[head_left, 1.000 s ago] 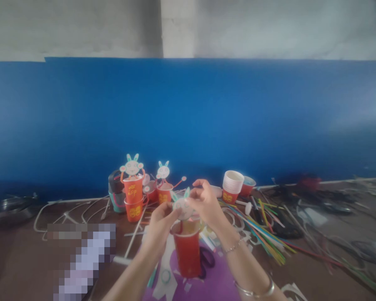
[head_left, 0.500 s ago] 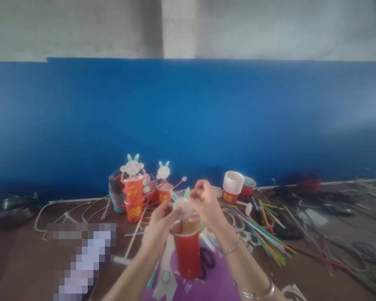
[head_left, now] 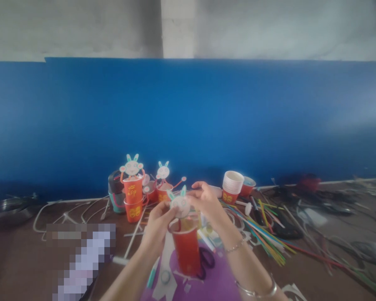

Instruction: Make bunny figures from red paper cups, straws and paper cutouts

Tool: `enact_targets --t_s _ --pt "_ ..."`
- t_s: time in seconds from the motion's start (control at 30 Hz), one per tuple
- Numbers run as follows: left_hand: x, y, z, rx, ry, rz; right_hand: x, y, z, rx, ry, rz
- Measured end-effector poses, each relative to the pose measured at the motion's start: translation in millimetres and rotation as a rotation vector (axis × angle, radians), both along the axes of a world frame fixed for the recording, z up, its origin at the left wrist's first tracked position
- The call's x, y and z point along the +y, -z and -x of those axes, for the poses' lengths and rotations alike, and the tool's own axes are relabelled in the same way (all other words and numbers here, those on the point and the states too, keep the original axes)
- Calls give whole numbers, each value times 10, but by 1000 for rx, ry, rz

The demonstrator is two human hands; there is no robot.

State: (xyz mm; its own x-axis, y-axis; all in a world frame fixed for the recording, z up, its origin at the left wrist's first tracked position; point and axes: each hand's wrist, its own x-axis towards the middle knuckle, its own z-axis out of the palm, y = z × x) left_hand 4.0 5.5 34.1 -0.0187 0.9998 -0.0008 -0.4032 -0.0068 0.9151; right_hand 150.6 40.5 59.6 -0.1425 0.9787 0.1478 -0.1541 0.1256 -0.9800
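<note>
A white paper rabbit head (head_left: 181, 205) with green-lined ears is above the rim of a red paper cup (head_left: 186, 251). My left hand (head_left: 158, 223) pinches the head's left lower edge between thumb and fingers. At its right edge, the thumb and a bent finger of my right hand (head_left: 208, 207) meet the paper, with the other fingers raised. Below, the cup leans slightly on a purple sheet (head_left: 217, 284), and a dark stick-like piece shows inside its rim. Scissors (head_left: 207, 261) with dark handles lie partly behind the cup. White paper scraps (head_left: 165, 286) lie at its left.
Stacked red cups with a finished rabbit figure (head_left: 132, 167) stand at the back left, beside another rabbit figure (head_left: 163, 171). Stacked cups (head_left: 232, 184) stand back right. Colourful pipe cleaners (head_left: 269, 242) and cables (head_left: 341, 251) spread rightward. A blue panel (head_left: 188, 117) rises behind.
The rabbit head has shifted slightly left, and more of its face shows as my right thumb has drawn back to its edge. The cup's top has tilted a little left.
</note>
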Motion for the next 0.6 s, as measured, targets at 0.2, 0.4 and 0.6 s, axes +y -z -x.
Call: enact_targets --t_s 0.2,0.4,0.6 --pt "20 10 2 24 4 -4 24 17 -20 -26 21 -6" --pt "19 34 -6 68 18 -7 15 27 59 7 16 -12" --pt "4 14 -9 -79 64 1 17 31 41 78 69 -101"
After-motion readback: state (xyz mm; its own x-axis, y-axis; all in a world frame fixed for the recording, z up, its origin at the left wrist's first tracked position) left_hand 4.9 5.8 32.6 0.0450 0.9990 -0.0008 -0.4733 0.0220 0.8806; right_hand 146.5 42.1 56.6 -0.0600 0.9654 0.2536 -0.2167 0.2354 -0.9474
